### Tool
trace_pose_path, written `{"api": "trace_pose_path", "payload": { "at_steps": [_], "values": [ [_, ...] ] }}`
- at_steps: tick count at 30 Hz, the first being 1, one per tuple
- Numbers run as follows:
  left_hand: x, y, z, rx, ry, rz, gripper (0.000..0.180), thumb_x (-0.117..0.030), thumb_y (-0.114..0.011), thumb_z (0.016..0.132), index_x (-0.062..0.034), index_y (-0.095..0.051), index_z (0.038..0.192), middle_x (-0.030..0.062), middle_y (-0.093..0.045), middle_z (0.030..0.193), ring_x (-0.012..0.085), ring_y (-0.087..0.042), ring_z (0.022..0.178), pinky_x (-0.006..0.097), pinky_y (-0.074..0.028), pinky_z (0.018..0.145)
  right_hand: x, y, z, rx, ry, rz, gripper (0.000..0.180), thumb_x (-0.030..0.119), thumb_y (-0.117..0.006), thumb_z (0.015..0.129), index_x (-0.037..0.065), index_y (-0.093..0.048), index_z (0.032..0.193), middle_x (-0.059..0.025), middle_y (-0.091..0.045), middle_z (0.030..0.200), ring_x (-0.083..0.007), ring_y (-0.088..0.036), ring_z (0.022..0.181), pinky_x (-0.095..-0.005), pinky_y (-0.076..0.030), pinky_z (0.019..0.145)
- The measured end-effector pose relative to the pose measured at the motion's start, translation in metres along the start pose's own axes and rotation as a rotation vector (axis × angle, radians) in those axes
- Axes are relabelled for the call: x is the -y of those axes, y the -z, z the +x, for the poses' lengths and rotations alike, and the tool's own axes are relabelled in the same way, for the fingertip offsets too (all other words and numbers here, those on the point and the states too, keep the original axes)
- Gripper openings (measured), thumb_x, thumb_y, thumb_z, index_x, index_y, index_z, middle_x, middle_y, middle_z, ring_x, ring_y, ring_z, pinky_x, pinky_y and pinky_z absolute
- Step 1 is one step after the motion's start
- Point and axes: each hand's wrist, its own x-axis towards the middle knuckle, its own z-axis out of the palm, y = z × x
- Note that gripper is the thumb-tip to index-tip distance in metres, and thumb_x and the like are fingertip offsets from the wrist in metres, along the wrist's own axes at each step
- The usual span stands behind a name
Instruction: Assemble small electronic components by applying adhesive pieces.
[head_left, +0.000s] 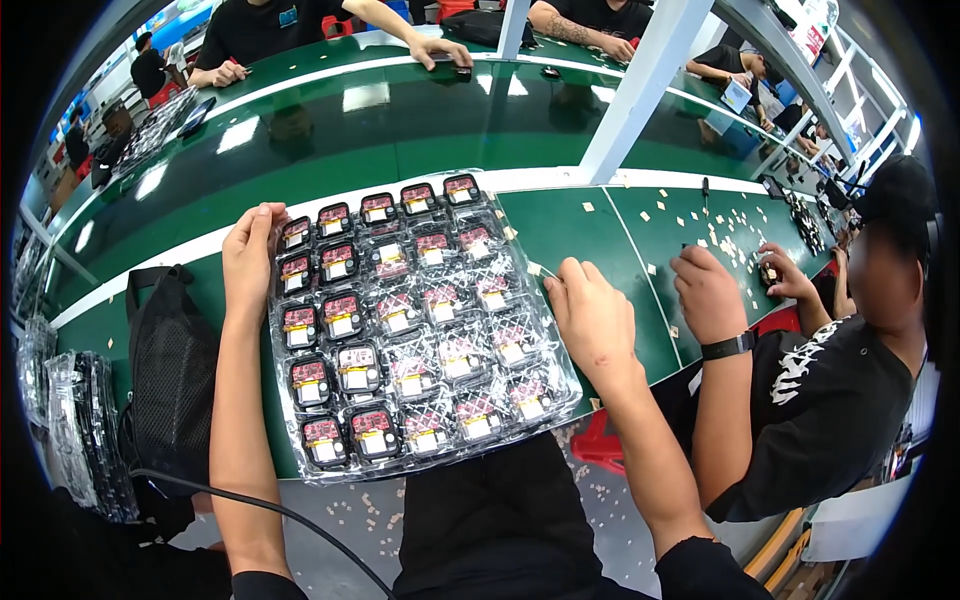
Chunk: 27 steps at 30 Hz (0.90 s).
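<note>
A clear plastic tray (pixel 558 385) sits in front of me, overhanging the near edge of the green bench. Its pockets hold several small black square housings (pixel 340 262) with red circuit boards, yellow strips and white labels inside. Some rows look covered by a crosshatched clear layer. My left hand (pixel 250 255) is closed on the tray's far left rim, fingers together. Beside the right rim, my right hand (pixel 595 318) is closed, its fingertips pinching at the tray's edge; the exact contact is partly hidden.
Stacked clear trays (pixel 82 430) and a black mesh bag (pixel 172 360) lie at left, with a black cable (pixel 270 505) crossing my left forearm. At right a co-worker (pixel 800 400) sits close, near scattered pale chips (pixel 735 245). A white post (pixel 640 95) rises beyond the bench.
</note>
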Motion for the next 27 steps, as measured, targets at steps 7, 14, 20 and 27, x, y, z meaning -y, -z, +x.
{"api": "trace_pose_path", "payload": {
  "at_steps": [7, 14, 20, 27],
  "values": [
    [0.0, -0.002, 0.001, -0.001, 0.005, 0.039, 0.036, -0.029, -0.054, 0.108, 0.0028, -0.069, 0.111, 0.0057, -0.068, 0.101, 0.0094, -0.062, 0.092, 0.024, -0.05, 0.084, -0.006, -0.004, 0.0, -0.024, 0.002, 0.035, 0.023, 0.03, -0.059, 0.1, 0.008, -0.052, 0.097, -0.0136, -0.062, 0.089, -0.0403, -0.067, 0.071, -0.0512, -0.053, 0.061],
    [-0.017, -0.002, -0.004, 0.019, 0.056, 0.042, 0.036, -0.028, -0.054, 0.108, 0.0035, -0.068, 0.117, 0.0066, -0.067, 0.107, 0.0106, -0.061, 0.097, 0.026, -0.05, 0.09, -0.01, 0.012, -0.01, 0.082, -0.067, 0.158, 0.026, 0.028, -0.064, 0.096, 0.007, -0.059, 0.111, -0.0159, -0.065, 0.098, -0.042, -0.068, 0.081, -0.0521, -0.054, 0.072],
    [-0.047, 0.002, -0.015, -0.03, -0.148, 0.393, 0.037, -0.029, -0.053, 0.108, -0.0002, -0.065, 0.126, 0.0105, -0.067, 0.123, 0.0194, -0.063, 0.119, 0.034, -0.048, 0.104, -0.045, 0.032, -0.015, -0.28, -0.334, 0.068, 0.029, 0.029, -0.069, 0.093, 0.007, -0.066, 0.112, -0.0158, -0.06, 0.113, -0.0419, -0.069, 0.087, -0.0504, -0.055, 0.077],
    [-0.099, -0.025, -0.064, -0.041, -0.21, 0.215, 0.034, -0.027, -0.05, 0.108, 0.0011, -0.063, 0.123, 0.0112, -0.066, 0.122, 0.0238, -0.061, 0.121, 0.04, -0.048, 0.107, -0.084, 0.032, -0.02, -0.211, -0.465, 0.041, 0.022, 0.027, -0.069, 0.093, 0.008, -0.067, 0.103, -0.0154, -0.062, 0.111, -0.0417, -0.069, 0.087, -0.0494, -0.054, 0.077]
  ]
}}
